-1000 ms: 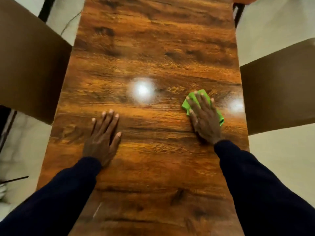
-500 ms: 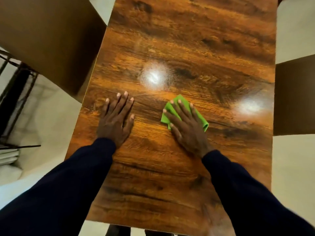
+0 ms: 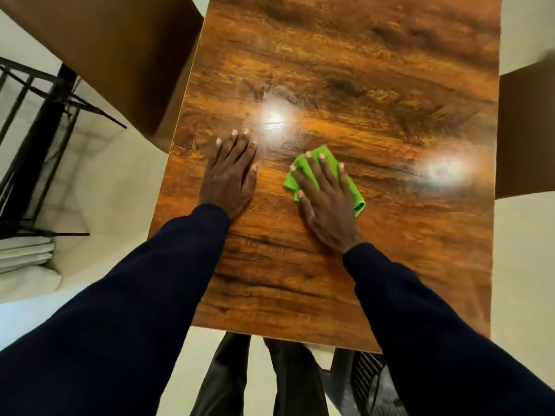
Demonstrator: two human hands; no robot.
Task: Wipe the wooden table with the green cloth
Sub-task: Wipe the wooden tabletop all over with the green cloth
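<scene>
A: Two bare hands lie flat on a glossy, dark-grained brown wooden table (image 3: pixel 345 70), seen from above by a camera on the person's head. Both arms wear dark navy long sleeves (image 3: pixel 420 325).

B: Where is the cloth?

A: The small folded bright green cloth (image 3: pixel 354 193) sits under the right hand (image 3: pixel 326 205). Its edges show past the fingertips, between the fingers and beyond the little-finger side.

B: How are those fingers?

A: The right fingers (image 3: pixel 324 169) are spread and laid flat, pressing the cloth to the wood with the palm rather than pinching it. The left hand (image 3: pixel 231 178) rests palm down on bare wood, beside the right thumb but apart from it, touching no cloth. Its fingers (image 3: pixel 237 145) are stretched out and close together, the thumb a little apart.

B: What else is near?

A: A bright glare patch (image 3: pixel 274 117) shines on the wood just beyond the left fingertips; another (image 3: pixel 444 168) lies well off past the right little finger. Brown flat seat panels (image 3: pixel 120 55) flank the table on both sides. A black metal frame (image 3: pixel 39 130) stands on the pale floor (image 3: pixel 114 187) far to the left.
</scene>
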